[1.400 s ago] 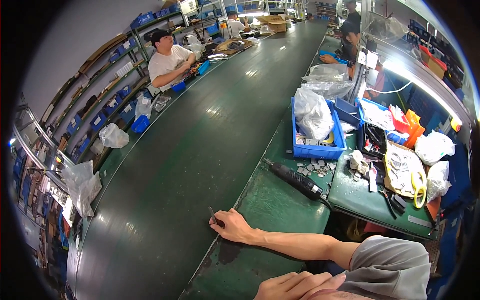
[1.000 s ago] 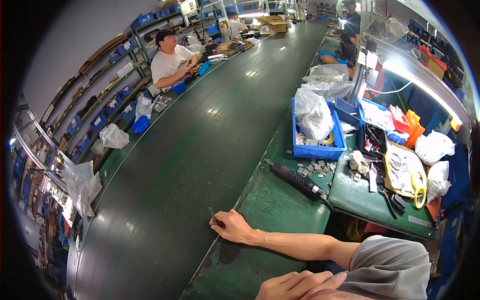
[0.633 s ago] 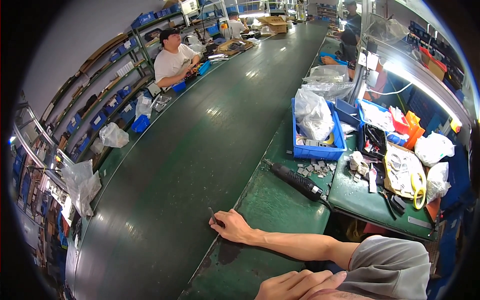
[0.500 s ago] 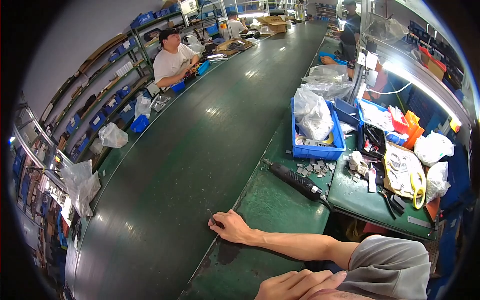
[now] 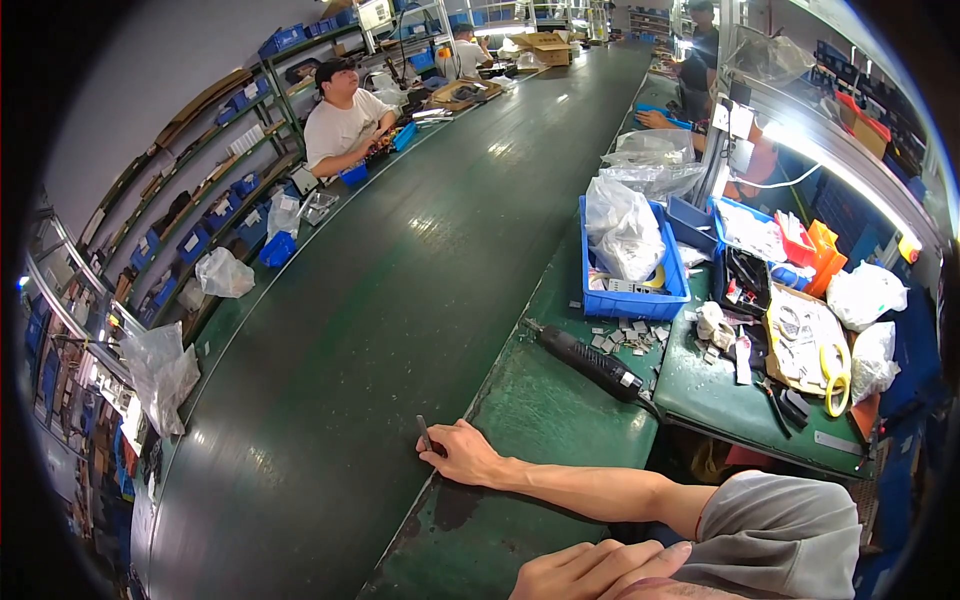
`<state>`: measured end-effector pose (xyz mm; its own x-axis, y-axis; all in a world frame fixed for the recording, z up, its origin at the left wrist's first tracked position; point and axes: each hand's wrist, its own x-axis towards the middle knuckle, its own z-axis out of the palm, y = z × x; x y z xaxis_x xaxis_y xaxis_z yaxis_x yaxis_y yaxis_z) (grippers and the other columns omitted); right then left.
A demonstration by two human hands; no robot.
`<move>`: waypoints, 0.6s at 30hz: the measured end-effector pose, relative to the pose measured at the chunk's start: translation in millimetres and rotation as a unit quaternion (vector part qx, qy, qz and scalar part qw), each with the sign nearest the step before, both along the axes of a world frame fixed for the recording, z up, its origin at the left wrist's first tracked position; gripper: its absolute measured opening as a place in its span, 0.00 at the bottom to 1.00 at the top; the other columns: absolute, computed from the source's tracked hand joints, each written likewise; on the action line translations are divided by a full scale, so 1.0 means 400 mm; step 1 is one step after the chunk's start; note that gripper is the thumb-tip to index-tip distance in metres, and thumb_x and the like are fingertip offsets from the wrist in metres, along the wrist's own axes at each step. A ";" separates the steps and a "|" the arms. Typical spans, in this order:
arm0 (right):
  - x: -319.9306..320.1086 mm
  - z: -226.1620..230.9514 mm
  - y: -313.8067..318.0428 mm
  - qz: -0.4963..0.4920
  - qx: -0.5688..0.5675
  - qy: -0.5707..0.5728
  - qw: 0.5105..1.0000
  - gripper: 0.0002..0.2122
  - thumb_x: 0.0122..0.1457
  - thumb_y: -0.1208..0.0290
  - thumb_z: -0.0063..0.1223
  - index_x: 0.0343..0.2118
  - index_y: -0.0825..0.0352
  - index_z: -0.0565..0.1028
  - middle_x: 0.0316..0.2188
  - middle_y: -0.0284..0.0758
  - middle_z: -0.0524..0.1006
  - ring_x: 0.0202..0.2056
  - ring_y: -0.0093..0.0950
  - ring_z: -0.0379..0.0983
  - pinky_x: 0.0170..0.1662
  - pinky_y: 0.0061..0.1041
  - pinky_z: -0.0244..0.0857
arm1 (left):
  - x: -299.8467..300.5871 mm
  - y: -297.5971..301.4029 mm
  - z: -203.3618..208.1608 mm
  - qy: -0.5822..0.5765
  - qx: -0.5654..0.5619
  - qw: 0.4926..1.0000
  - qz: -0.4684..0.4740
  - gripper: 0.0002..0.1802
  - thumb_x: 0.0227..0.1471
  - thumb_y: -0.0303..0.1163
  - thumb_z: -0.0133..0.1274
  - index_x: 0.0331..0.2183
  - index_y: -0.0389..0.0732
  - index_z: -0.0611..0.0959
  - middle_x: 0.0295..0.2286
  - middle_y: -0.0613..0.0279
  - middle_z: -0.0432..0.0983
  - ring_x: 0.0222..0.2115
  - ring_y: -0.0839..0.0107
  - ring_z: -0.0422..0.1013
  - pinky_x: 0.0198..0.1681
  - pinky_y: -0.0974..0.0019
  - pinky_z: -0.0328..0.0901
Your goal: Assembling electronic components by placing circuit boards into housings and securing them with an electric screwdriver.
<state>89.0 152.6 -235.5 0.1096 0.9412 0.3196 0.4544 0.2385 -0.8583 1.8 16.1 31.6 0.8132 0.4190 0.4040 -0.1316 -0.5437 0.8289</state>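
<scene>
The left hand (image 5: 600,572) is at the near edge, partly out of view. Its visible fingers lie together, pointing right; whether they grip anything cannot be told. The grey sleeve (image 5: 785,525) at near right covers the upper part of the right arm. The bare forearm extends left across the green worktop (image 5: 560,390). The right hand (image 5: 465,452) is positioned at the boundary between worktop and dark conveyor belt (image 5: 330,400). Its thumb and fingers are clamped on a slim dark strip (image 5: 424,432), which projects above the grip on the belt side. The exact type of strip is too small to tell.

To the right, pliers (image 5: 775,408) lie on a green side table (image 5: 690,390). Farther along the worktop, a black hand tool (image 5: 585,362) lies diagonally, its metal tip toward the belt. Small grey pieces (image 5: 630,335) are scattered between this tool and a blue crate (image 5: 635,305). The crate contains a clear plastic bag (image 5: 622,230). At far left, a co-worker (image 5: 345,120) sits beside the belt.
</scene>
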 end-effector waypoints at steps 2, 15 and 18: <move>-0.004 0.007 0.000 0.002 -0.002 0.001 1.000 0.05 0.57 0.73 0.60 0.35 0.64 0.77 0.30 0.34 0.79 0.33 0.34 0.75 0.43 0.33 0.60 | 0.003 -0.006 -0.003 -0.003 0.010 1.000 0.002 0.13 0.46 0.30 0.61 0.37 0.38 0.87 0.32 0.56 0.83 0.31 0.59 0.79 0.34 0.59 0.73; 0.012 0.020 0.014 -0.045 -0.011 -0.008 0.999 0.05 0.57 0.72 0.61 0.36 0.63 0.79 0.26 0.33 0.79 0.30 0.33 0.75 0.44 0.33 0.61 | 0.006 -0.012 -0.027 -0.027 0.070 0.997 0.006 0.13 0.46 0.29 0.62 0.37 0.38 0.86 0.32 0.56 0.82 0.30 0.59 0.79 0.34 0.59 0.73; 0.016 0.017 0.014 -0.045 -0.013 -0.010 0.999 0.05 0.57 0.72 0.60 0.36 0.64 0.79 0.26 0.33 0.79 0.30 0.32 0.75 0.44 0.32 0.61 | 0.005 -0.016 -0.031 -0.032 0.082 0.996 0.007 0.13 0.46 0.29 0.62 0.37 0.38 0.86 0.32 0.56 0.82 0.30 0.58 0.79 0.34 0.59 0.73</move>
